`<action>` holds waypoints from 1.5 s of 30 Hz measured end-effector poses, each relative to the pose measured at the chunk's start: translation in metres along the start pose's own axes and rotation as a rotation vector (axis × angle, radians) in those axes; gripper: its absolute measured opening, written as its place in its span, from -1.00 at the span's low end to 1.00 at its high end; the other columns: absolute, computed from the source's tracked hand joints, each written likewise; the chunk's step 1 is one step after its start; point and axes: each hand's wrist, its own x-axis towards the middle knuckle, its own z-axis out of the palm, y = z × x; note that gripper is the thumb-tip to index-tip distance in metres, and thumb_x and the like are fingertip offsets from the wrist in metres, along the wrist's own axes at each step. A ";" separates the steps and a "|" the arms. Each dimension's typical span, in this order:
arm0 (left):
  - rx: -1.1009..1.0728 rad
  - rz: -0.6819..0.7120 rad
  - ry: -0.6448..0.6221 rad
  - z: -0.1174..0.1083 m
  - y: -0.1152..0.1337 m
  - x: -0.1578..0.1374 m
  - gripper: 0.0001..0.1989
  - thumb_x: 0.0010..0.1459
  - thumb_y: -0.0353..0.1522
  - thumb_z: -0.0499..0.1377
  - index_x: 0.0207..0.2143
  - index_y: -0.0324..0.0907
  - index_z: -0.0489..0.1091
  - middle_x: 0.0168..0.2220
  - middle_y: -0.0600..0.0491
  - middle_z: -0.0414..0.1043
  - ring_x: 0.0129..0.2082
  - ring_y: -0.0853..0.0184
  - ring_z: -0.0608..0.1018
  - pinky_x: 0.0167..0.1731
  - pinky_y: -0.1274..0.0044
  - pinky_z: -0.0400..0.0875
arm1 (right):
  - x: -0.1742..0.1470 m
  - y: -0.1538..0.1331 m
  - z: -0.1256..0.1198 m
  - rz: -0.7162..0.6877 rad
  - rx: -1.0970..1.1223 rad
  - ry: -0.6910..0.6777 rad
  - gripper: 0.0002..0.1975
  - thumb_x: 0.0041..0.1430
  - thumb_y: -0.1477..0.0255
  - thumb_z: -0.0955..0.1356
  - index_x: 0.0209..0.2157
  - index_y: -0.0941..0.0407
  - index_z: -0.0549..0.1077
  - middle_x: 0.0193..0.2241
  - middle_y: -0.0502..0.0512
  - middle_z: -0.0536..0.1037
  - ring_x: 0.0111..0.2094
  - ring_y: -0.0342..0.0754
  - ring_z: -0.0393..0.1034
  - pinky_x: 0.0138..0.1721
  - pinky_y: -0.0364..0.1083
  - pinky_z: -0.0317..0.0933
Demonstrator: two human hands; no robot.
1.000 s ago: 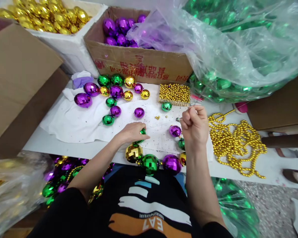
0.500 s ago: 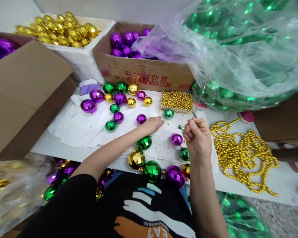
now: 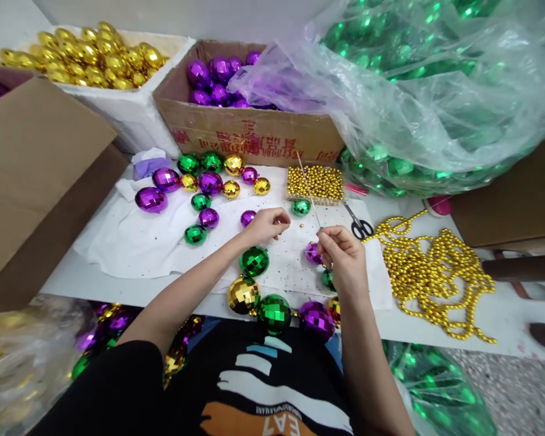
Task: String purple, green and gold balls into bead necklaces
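A long thin needle is pinched upright in my right hand, tilted up and to the left. My left hand is closed with its fingertips together; what they hold, if anything, I cannot make out. A green faceted ball and a small gold bead lie between and beyond the hands. A strand with a green ball, a gold ball and a purple ball curves along the table's front edge. My right hand partly covers its right end.
A tray of gold beads stands behind the hands. Scissors and gold bead chain lie at right. More faceted balls rest on the white cloth. A carton of purple balls and a green-filled bag stand behind.
My right hand has moved left and down, and the needle now tilts left instead of right. My left hand's fingers have curled in. The scissors have come into clear view.
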 end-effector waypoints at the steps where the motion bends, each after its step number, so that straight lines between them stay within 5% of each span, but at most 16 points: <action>1: -0.263 -0.054 0.043 -0.002 0.000 -0.005 -0.88 0.16 -0.41 0.20 -0.23 -0.24 0.46 -0.34 0.03 0.50 -0.44 0.41 0.50 -0.36 0.49 0.47 | -0.004 0.001 -0.003 -0.003 -0.048 0.002 -0.79 0.11 0.27 0.46 -0.37 0.12 0.46 -0.62 -0.10 0.39 -0.66 -0.27 0.06 -0.64 -0.22 -0.10; 5: -0.971 -0.159 0.174 -0.014 -0.002 -0.025 -0.85 0.11 -0.45 0.27 -0.22 -0.25 0.50 -0.34 0.05 0.54 -0.45 0.49 0.53 -0.36 0.58 0.51 | -0.020 0.005 -0.009 0.007 -0.252 -0.034 -0.78 0.11 0.26 0.44 -0.38 0.14 0.52 -0.62 -0.07 0.38 -0.57 -0.21 0.20 -0.53 -0.19 0.08; 11: -1.254 -0.230 0.299 -0.023 -0.008 -0.043 -0.85 0.23 -0.55 0.17 -0.21 -0.29 0.53 -0.42 0.05 0.54 -0.48 0.51 0.57 -0.41 0.69 0.52 | -0.044 0.005 -0.009 0.035 -0.408 -0.026 -0.74 0.12 0.24 0.40 -0.29 0.15 0.57 -0.62 -0.05 0.38 -0.52 -0.15 0.27 -0.46 -0.15 0.14; 45: -1.226 -0.153 0.331 -0.025 -0.014 -0.055 -0.89 0.14 -0.51 0.28 -0.24 -0.33 0.56 -0.44 0.05 0.50 -0.49 0.49 0.55 -0.42 0.65 0.52 | -0.053 0.006 -0.009 0.013 -0.489 -0.056 -0.71 0.14 0.21 0.37 -0.30 0.15 0.58 -0.63 -0.05 0.34 -0.55 -0.17 0.19 -0.51 -0.15 0.08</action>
